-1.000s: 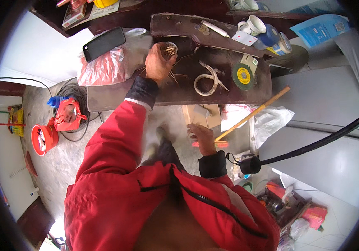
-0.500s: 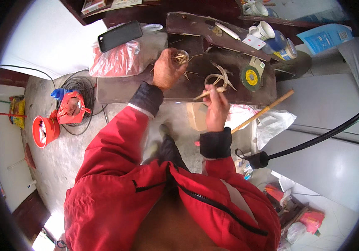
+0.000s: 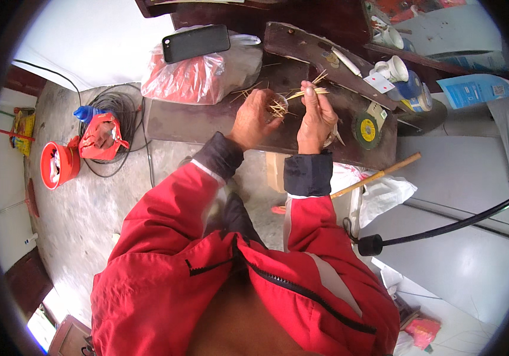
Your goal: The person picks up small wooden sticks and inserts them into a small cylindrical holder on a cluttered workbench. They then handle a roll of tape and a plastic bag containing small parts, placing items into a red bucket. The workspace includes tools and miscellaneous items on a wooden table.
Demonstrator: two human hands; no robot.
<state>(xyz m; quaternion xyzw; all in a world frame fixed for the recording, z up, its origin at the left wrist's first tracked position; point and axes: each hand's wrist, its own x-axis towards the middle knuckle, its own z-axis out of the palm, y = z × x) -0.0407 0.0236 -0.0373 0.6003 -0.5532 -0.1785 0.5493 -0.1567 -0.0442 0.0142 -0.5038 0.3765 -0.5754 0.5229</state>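
Observation:
My left hand (image 3: 251, 123) is closed round a small clear cup (image 3: 285, 102) with toothpicks (image 3: 278, 109) in it. Between the thumb and fingers of my right hand (image 3: 315, 123) is a small bunch of toothpicks (image 3: 316, 91), pointing several ways, just right of the cup. More loose toothpicks (image 3: 244, 93) lie on the dark table (image 3: 183, 121) behind my left hand. A pale, curved, horn-like piece (image 3: 338, 134) shows beside my right hand, which mostly hides it.
A black phone (image 3: 196, 43) lies on a plastic bag with red contents (image 3: 186, 83) at the left. At the right are a yellow-centred disc (image 3: 367, 129), a white mug (image 3: 392, 70) and a bamboo stick (image 3: 379, 175). A black flexible arm (image 3: 456, 223) reaches in from the right.
My right hand has let go of the curved horn-like piece and moved up beside the cup, now pinching toothpicks. My left hand still holds the cup. The whole view has shifted slightly.

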